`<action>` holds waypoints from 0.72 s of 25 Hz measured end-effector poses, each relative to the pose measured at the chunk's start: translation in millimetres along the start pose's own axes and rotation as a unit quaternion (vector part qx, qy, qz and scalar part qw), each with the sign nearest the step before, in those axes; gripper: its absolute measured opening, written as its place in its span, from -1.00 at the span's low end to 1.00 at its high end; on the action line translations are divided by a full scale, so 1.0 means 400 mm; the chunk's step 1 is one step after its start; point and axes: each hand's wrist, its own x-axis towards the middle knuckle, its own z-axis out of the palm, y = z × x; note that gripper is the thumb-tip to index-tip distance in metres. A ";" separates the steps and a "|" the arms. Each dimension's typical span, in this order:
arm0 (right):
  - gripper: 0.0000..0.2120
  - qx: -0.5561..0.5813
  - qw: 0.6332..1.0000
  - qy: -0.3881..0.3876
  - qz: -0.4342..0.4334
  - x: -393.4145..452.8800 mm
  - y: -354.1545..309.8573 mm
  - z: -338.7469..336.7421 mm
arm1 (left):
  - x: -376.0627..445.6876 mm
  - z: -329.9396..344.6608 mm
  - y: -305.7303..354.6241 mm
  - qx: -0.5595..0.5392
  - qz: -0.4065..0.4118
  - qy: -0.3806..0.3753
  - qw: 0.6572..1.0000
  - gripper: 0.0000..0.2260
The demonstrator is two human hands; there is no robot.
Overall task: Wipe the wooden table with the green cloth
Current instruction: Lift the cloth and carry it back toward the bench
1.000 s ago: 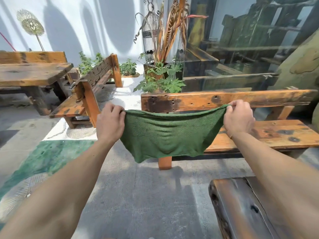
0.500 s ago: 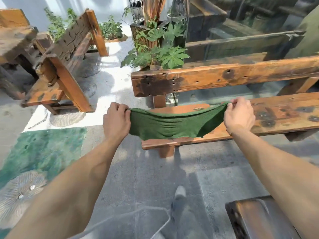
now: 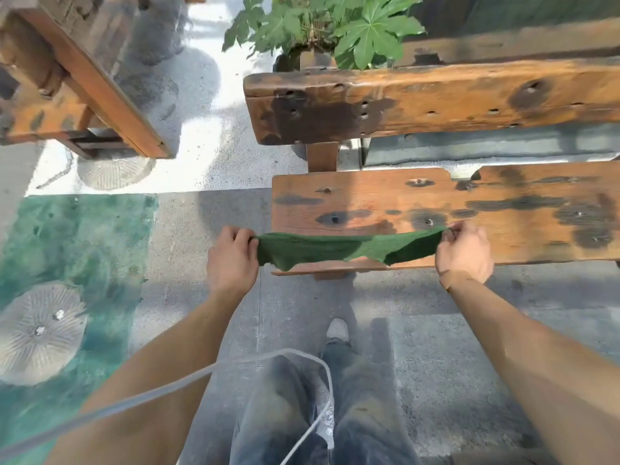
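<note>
A green cloth (image 3: 349,248) hangs stretched between my two hands, just above the near left corner of a worn wooden bench seat (image 3: 469,203) with dark stains. My left hand (image 3: 231,260) grips the cloth's left end, out over the concrete floor beside the seat. My right hand (image 3: 464,251) pinches the right end over the seat's front edge. The cloth sags in the middle and its lower edge hangs near the seat's front edge. No wooden table shows in this view.
The bench's thick backrest plank (image 3: 436,99) runs behind the seat, with a leafy potted plant (image 3: 335,31) beyond it. Another wooden bench (image 3: 77,78) stands at the upper left. My legs and one shoe (image 3: 337,330) are below, crossed by a grey cable (image 3: 167,385). Green painted floor (image 3: 73,263) lies left.
The view has tilted down and come closer to the bench. The cloth, held up high before, has dropped to seat level and is pulled flatter between my hands. The dark table corner has left the view.
</note>
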 end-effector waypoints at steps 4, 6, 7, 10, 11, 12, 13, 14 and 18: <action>-0.80 -0.046 0.998 -0.041 0.014 0.078 0.014 0.124 | 0.087 0.122 -0.031 0.017 -0.026 -0.054 0.998 -0.80; -0.81 -0.072 0.996 -0.049 0.015 0.115 0.026 0.194 | 0.140 0.184 -0.048 0.021 -0.018 -0.082 0.996 -0.80; -0.82 -0.078 0.995 -0.053 0.021 0.132 0.029 0.225 | 0.167 0.209 -0.053 0.023 -0.011 -0.093 0.995 -0.80; -0.83 -0.073 0.996 -0.048 0.025 0.203 0.019 0.308 | 0.259 0.275 -0.062 0.031 0.014 -0.100 0.994 -0.79; -0.82 -0.071 0.996 -0.047 0.026 0.237 0.010 0.339 | 0.295 0.299 -0.063 0.034 0.018 -0.102 0.994 -0.79; -0.81 -0.073 0.996 -0.045 0.025 0.274 0.000 0.372 | 0.333 0.328 -0.069 0.037 0.023 -0.099 0.994 -0.79; -0.80 -0.072 0.996 -0.043 0.027 0.309 -0.015 0.402 | 0.371 0.352 -0.073 0.037 0.020 -0.097 0.994 -0.78; -0.81 -0.070 0.997 -0.039 0.025 0.343 -0.028 0.435 | 0.409 0.382 -0.082 0.036 0.018 -0.093 0.995 -0.78; -0.81 -0.065 0.997 -0.037 0.017 0.459 -0.078 0.562 | 0.549 0.498 -0.104 0.038 0.028 -0.091 0.995 -0.77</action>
